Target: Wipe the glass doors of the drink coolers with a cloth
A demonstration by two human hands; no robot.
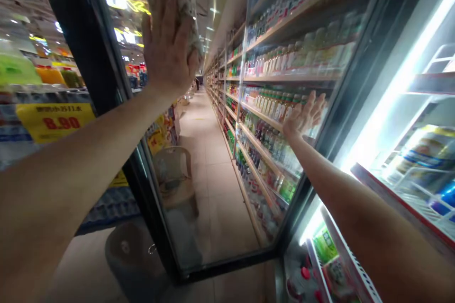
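A glass door (157, 220) with a black frame stands swung out in front of me. High on its pane, my left hand (167, 49) presses a pale, crumpled cloth (194, 40) against the glass with the fingers laid over it. The cloth is partly hidden behind the fingers, and the hand is slightly blurred. Lower on the right, near the frame's hinge side, my right hand (304, 116) rests at the pane with its fingers stretched apart. Nothing shows in that hand, though whether the whole palm touches the glass I cannot tell.
Right of the door is a lit cooler with wire shelves and cans (423, 151); packaged drinks (325, 245) sit below. Through the glass show long bottle shelves (263, 151), an aisle and a chair (174, 175). A dark grey bin-like object (124, 255) and a yellow price sign (55, 122) are at left.
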